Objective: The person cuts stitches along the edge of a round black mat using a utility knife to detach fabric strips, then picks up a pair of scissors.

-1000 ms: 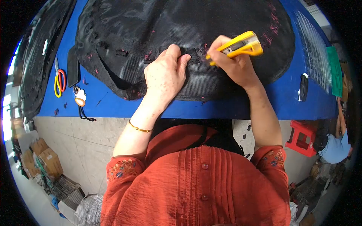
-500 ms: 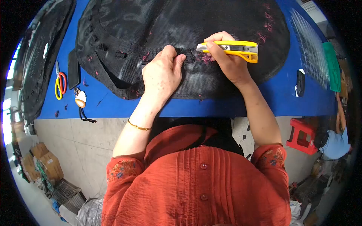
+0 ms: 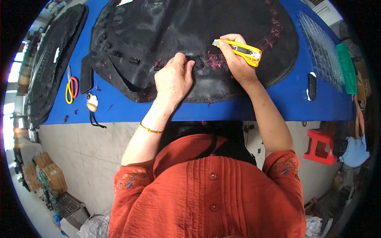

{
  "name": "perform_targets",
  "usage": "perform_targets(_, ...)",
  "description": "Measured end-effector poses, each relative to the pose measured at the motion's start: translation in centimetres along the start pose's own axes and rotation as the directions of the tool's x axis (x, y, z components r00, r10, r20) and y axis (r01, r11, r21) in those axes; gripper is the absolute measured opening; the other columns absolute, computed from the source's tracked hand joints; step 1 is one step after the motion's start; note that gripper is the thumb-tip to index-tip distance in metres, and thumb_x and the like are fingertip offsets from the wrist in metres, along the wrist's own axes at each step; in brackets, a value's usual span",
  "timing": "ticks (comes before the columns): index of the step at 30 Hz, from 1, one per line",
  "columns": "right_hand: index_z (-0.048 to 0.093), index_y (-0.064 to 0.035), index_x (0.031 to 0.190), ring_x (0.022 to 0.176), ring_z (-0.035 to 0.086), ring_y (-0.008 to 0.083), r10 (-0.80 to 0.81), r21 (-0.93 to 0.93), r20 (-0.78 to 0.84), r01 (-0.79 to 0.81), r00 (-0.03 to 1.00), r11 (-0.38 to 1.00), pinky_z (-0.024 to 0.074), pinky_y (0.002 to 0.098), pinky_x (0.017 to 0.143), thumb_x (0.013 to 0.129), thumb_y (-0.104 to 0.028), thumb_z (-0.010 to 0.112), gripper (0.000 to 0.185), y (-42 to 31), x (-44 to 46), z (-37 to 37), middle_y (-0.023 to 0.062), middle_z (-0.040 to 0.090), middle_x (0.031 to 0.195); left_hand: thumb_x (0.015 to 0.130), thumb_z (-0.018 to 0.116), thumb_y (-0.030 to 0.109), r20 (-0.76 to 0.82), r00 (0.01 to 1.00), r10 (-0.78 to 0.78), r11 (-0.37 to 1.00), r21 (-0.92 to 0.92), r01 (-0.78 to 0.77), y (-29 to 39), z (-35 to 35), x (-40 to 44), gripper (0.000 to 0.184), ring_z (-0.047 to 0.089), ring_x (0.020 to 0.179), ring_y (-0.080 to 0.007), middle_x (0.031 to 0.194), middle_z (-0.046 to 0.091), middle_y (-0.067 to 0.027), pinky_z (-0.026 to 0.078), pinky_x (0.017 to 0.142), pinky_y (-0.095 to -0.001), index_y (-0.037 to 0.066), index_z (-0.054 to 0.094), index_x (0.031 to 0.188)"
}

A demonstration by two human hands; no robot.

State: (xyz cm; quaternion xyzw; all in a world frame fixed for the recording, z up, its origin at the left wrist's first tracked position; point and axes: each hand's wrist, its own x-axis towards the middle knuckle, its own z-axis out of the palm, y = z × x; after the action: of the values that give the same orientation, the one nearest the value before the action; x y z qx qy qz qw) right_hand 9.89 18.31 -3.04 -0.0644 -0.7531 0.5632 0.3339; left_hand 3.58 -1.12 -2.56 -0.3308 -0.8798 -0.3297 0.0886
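1. Bright, fairly even light covers the blue tabletop; soft sheen shows on the black mesh fabric.
2. White glare burns out patches along the left edge.
3. Wide-angle distortion bends the sides, and black fills the corners.
4. The far edges look soft.

over there on the worktop, scissors lie left of the fabric, a bundle right; a stool stands on the floor.
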Motion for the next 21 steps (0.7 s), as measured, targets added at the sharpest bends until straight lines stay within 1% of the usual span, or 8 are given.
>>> perform_targets(2,0.062,-0.0056,0.100,0.081,0.063,0.0089,-0.055,-0.082,-0.005,0.055,0.998,0.995,0.0512,0.0267,0.073,0.098,-0.013,0.067,0.009,0.3,0.1,-0.1,0.0016,0.066,0.088,0.095,0.068,0.028,0.001,1.000,0.009,1.000,0.012,-0.009,0.0,0.0,0.0,0.025,0.069,0.072,-0.0379,0.083,0.069,-0.0146,0.054,0.064,-0.0468,0.006,0.057,0.089)
perform_targets(6,0.062,-0.0058,0.099,0.077,0.058,0.0071,0.008,-0.032,-0.008,-0.008,1.000,0.999,0.0490,0.0258,0.070,0.098,-0.013,0.068,0.010,0.8,0.1,0.0,0.0004,0.063,0.085,0.096,0.067,0.028,0.004,1.000,0.013,1.000,0.007,-0.013,0.1,0.0,0.0,0.025,0.068,0.073,-0.0381,0.084,0.069,-0.0150,0.054,0.064,-0.0470,0.006,0.057,0.090)
perform_targets(10,0.061,-0.0063,0.101,0.074,0.055,0.0054,-0.055,0.002,-0.007,0.055,0.998,0.998,0.0471,0.0247,0.067,0.098,-0.014,0.068,0.010,1.3,0.0,0.0,-0.0022,0.060,0.082,0.096,0.067,0.027,0.001,1.000,0.023,1.000,0.019,-0.023,-0.1,0.1,0.0,0.024,0.068,0.072,-0.0386,0.084,0.069,-0.0155,0.054,0.064,-0.0469,0.006,0.057,0.089)
perform_targets(12,0.060,-0.0064,0.101,0.074,0.055,0.0058,-0.036,0.018,0.007,0.035,0.999,0.999,0.0472,0.0250,0.067,0.098,-0.014,0.068,0.011,1.5,0.1,-0.1,-0.0019,0.060,0.082,0.096,0.067,0.027,-0.006,0.999,0.032,0.999,0.012,-0.032,-0.1,0.0,-0.1,0.024,0.068,0.072,-0.0388,0.084,0.069,-0.0156,0.054,0.064,-0.0470,0.006,0.057,0.089)
perform_targets(15,0.060,-0.0062,0.102,0.075,0.058,0.0087,-0.077,-0.057,-0.004,0.077,0.997,0.995,0.0489,0.0278,0.068,0.097,-0.015,0.070,0.014,2.2,0.2,-0.1,0.0013,0.062,0.083,0.096,0.067,0.027,-0.004,1.000,0.029,1.000,-0.010,-0.029,0.0,-0.1,-0.1,0.025,0.068,0.071,-0.0391,0.084,0.069,-0.0153,0.054,0.064,-0.0473,0.006,0.057,0.090)
perform_targets(16,0.061,-0.0064,0.102,0.076,0.062,0.0128,-0.086,-0.057,-0.013,0.085,0.996,0.995,0.0509,0.0309,0.069,0.096,-0.016,0.071,0.015,2.7,0.3,0.0,0.0043,0.064,0.085,0.096,0.067,0.028,0.002,1.000,0.022,1.000,-0.004,-0.022,0.1,-0.1,-0.1,0.025,0.068,0.071,-0.0392,0.084,0.069,-0.0152,0.054,0.064,-0.0474,0.006,0.057,0.090)
perform_targets(19,0.063,-0.0083,0.103,0.081,0.067,0.0209,-0.042,-0.117,-0.003,0.041,0.999,0.992,0.0531,0.0356,0.072,0.094,-0.018,0.073,0.016,2.3,0.1,-0.2,0.0094,0.068,0.089,0.096,0.067,0.028,0.016,1.000,0.008,1.000,0.001,-0.008,0.1,-0.2,-0.2,0.025,0.068,0.071,-0.0392,0.085,0.069,-0.0150,0.054,0.064,-0.0475,0.006,0.057,0.090)
perform_targets(21,0.063,-0.0084,0.103,0.082,0.067,0.0219,-0.041,-0.129,0.005,0.042,0.999,0.991,0.0532,0.0362,0.072,0.094,-0.019,0.073,0.016,2.3,0.2,-0.3,0.0098,0.068,0.090,0.097,0.066,0.029,0.029,1.000,0.004,1.000,0.002,-0.004,0.1,-0.3,-0.2,0.025,0.068,0.071,-0.0392,0.085,0.069,-0.0150,0.054,0.064,-0.0476,0.006,0.057,0.091)
